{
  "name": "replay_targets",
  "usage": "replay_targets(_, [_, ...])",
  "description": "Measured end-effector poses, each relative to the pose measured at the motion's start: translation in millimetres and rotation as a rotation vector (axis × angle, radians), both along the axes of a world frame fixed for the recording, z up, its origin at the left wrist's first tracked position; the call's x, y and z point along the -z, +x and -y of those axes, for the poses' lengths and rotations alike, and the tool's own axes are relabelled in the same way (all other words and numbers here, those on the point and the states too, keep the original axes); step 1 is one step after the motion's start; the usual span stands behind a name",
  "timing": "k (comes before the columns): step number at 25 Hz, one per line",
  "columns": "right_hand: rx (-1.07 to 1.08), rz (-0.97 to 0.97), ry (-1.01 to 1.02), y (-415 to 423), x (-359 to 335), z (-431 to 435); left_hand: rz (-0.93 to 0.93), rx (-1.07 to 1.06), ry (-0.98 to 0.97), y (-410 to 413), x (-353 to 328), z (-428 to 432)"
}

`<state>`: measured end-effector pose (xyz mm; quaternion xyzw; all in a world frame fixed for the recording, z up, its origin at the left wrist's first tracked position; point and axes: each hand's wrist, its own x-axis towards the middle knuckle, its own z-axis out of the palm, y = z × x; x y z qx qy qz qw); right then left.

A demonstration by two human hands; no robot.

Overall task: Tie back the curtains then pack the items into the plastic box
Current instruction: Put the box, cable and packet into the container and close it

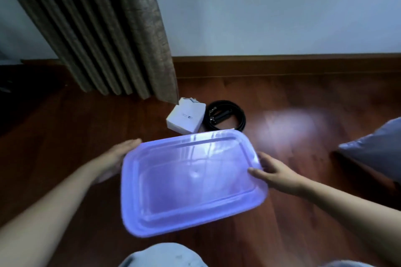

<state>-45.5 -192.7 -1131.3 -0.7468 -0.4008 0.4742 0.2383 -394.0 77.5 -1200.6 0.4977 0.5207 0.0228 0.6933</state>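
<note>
The person held the plastic box (193,182) in both hands above the wooden floor (314,97), its open side facing up and nothing inside it. The left hand (116,159) lay flat against the box's 9 o'clock side, fingers (132,143) straight and together; the thumb was hidden behind the box. The right hand (276,172) gripped the 3 o'clock rim, thumb (255,171) on top and the other fingers curled over the edge. At 12 o'clock from the box, a small white carton (186,117) sat on the floor, with a black coiled cord (218,117) just beside it toward 1 o'clock. The curtain (104,28) hung at 11 o'clock, its hem just over the carton. A grey pillow (377,147) lay at 3 o'clock.
</note>
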Motion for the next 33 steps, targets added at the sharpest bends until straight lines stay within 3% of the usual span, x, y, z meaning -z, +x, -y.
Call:
replay_targets(6, [0.301,-0.065,-0.001,70,10,73,-0.009,0.285,0.292,110,-53,70])
replay_targets(16, [0.160,0.127,0.031,81,57,61,-0.470,0.396,0.758,124,-36,82])
replay_targets(20, [0.325,0.123,0.096,68,56,44,-0.596,0.560,0.723,136,-46,81])
replay_targets(24, [0.420,0.136,0.073,60,62,39,-0.612,0.543,0.604,150,-67,75])
replay_targets(28, [0.437,0.139,0.095,61,72,41,-0.683,0.554,0.695,150,-49,79])
replay_targets(33, [0.441,0.153,0.096,61,71,40,-0.552,0.501,0.734,146,-41,76])
